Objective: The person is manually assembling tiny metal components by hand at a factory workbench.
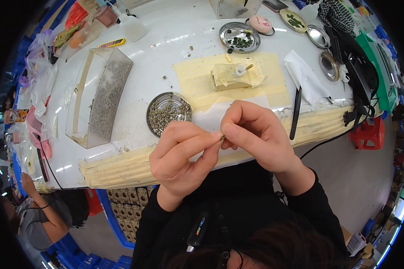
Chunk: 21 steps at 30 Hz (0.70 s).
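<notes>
We've got the left hand (182, 154) and right hand (260, 139) meeting low in the middle, thumbs and index fingers both pinched narrow on one tiny brownish piece (222, 138); fingertips cover most of it, so we can't make out its shape. Remaining right fingers curl in, partly hidden behind the thumb. Just beyond the left hand, a round metal dish (147, 114) of small grey-brown bits, its near edge close to the knuckles. Ahead of the right hand, a tape-covered block (221, 80) on a cream tape mat (191, 83), carrying a small white cup (240, 71) with a stick in it; we can't see the cup's contents. Left of the dish, a clear plastic box (80, 105) heaped with grey granules, too fine to tell apart. Right, a black stick-shaped tool (295, 116) beside white cloth (303, 74). Farther out, an oval metal dish (221, 38) of dark pieces; a clear container (222, 10), cut off by the top edge. Far left, a co-worker's forearm (49, 210), bent by the fisheye.
</notes>
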Tool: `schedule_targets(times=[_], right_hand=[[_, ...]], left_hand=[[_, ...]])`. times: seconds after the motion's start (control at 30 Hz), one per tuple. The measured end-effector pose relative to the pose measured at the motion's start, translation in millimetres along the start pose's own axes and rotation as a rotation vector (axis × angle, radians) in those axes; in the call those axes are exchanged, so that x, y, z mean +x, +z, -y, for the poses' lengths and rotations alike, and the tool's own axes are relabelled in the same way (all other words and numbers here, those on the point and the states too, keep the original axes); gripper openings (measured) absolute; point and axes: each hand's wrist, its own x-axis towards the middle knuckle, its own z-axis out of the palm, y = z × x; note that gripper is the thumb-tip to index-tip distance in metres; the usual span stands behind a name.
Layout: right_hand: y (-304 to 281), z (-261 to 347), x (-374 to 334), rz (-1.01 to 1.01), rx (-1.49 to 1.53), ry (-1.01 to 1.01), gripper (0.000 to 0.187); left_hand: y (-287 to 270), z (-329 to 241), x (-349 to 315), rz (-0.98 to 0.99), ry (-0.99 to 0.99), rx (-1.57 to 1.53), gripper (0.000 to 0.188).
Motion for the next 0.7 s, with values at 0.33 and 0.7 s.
schedule_targets(times=[0.33,0.7], right_hand=[[3.1,-0.1,-2.9,-0.021,-0.115,-0.123,0.012],[0.0,4.9,-2.5,0.019,-0.059,0.0,0.012]], left_hand=[[-0.1,-6.4,1.3,0.003,0.014,0.111,0.028],[-4.4,-3.0,2.3,0.056,-0.087,-0.027,0.024]])
